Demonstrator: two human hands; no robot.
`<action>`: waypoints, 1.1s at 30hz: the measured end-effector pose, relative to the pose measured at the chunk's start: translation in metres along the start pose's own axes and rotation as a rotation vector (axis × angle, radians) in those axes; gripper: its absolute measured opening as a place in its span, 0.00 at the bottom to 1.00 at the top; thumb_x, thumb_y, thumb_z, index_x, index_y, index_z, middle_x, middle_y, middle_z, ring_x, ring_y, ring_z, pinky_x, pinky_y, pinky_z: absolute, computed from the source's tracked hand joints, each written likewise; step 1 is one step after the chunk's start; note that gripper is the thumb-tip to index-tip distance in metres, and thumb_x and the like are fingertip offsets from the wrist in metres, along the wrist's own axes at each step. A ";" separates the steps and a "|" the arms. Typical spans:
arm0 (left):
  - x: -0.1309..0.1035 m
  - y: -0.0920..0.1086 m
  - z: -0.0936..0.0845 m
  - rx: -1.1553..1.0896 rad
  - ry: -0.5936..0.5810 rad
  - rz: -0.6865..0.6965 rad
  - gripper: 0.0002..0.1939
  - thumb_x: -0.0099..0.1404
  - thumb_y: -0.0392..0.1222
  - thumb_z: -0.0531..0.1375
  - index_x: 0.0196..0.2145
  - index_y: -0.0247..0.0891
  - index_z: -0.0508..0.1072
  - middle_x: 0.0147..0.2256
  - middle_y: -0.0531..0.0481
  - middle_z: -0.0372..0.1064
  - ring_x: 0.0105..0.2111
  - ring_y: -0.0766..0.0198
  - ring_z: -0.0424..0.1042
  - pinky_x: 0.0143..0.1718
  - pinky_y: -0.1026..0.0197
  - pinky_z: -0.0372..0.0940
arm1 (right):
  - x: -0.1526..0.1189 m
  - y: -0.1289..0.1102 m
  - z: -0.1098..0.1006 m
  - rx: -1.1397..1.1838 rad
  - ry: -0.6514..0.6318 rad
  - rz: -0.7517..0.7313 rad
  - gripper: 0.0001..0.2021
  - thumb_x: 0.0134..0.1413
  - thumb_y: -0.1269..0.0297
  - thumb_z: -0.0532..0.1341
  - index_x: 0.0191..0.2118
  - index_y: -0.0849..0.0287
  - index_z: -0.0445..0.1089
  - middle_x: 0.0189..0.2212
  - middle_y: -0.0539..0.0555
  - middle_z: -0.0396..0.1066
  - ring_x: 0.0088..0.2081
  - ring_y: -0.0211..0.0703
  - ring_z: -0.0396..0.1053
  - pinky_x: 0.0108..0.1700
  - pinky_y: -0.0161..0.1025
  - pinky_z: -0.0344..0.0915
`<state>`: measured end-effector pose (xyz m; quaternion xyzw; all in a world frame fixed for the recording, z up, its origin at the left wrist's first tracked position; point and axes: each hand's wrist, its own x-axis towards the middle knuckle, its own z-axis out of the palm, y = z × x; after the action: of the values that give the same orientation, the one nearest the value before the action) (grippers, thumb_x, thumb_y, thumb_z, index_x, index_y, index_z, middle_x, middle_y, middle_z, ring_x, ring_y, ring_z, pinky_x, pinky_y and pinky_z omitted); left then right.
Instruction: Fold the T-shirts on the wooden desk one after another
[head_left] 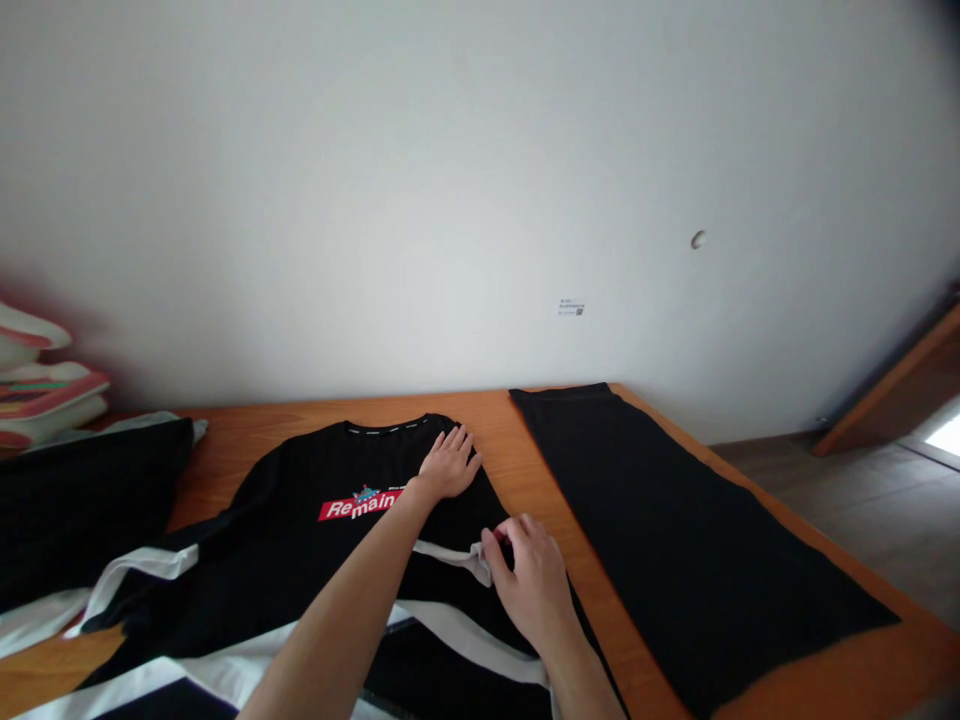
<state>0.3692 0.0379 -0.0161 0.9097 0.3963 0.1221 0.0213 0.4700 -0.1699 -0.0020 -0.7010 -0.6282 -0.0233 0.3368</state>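
A black long-sleeved shirt (300,510) with white stripes and a red "Remain" print lies spread on the wooden table. My left hand (451,463) rests flat near its right shoulder, fingers stretched out. Lower down, my right hand (531,570) pinches the white-edged sleeve end (480,565), which is folded in across the shirt's body. My left forearm hides part of the print, and my right forearm covers some of the lower stripes.
Folded black trousers (645,500) lie along the table's (480,405) right side. More black clothing (90,500) is at the left, below stacked pink-and-white items (52,395). A white wall (450,200) rises behind; wooden floor (817,490) shows at right.
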 end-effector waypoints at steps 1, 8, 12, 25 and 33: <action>0.002 -0.003 0.000 -0.001 0.000 0.013 0.28 0.75 0.49 0.45 0.64 0.28 0.63 0.68 0.33 0.54 0.69 0.47 0.51 0.68 0.43 0.47 | 0.000 0.001 0.001 -0.015 0.005 -0.003 0.13 0.69 0.58 0.54 0.31 0.54 0.67 0.31 0.52 0.70 0.35 0.45 0.69 0.38 0.40 0.56; 0.005 0.002 -0.017 0.015 0.091 0.053 0.22 0.75 0.38 0.44 0.60 0.33 0.67 0.63 0.34 0.63 0.64 0.49 0.60 0.64 0.43 0.54 | 0.000 -0.001 0.000 -0.038 0.000 0.005 0.06 0.60 0.64 0.61 0.32 0.54 0.64 0.31 0.51 0.68 0.35 0.45 0.68 0.38 0.40 0.57; -0.009 0.032 -0.033 0.041 0.094 0.134 0.19 0.71 0.33 0.48 0.55 0.34 0.71 0.56 0.37 0.69 0.57 0.51 0.67 0.59 0.49 0.62 | -0.001 0.000 0.002 -0.053 0.008 -0.011 0.03 0.60 0.66 0.59 0.34 0.54 0.64 0.32 0.51 0.69 0.36 0.46 0.68 0.38 0.41 0.57; -0.096 0.004 -0.032 -0.029 0.004 0.104 0.28 0.76 0.49 0.45 0.66 0.31 0.61 0.68 0.35 0.54 0.69 0.50 0.53 0.68 0.45 0.50 | -0.003 0.003 0.003 -0.075 -0.033 -0.076 0.06 0.60 0.59 0.61 0.36 0.53 0.65 0.34 0.51 0.69 0.38 0.48 0.70 0.39 0.42 0.59; -0.144 -0.030 -0.081 -0.164 -0.096 0.139 0.26 0.73 0.49 0.52 0.63 0.35 0.66 0.66 0.37 0.60 0.66 0.47 0.59 0.66 0.43 0.53 | -0.005 0.006 0.004 -0.052 -0.041 -0.083 0.11 0.63 0.52 0.57 0.36 0.53 0.67 0.33 0.52 0.70 0.37 0.48 0.70 0.38 0.43 0.60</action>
<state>0.2338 -0.0513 0.0292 0.9349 0.3197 0.1117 0.1063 0.4724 -0.1719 -0.0101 -0.6832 -0.6627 -0.0389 0.3043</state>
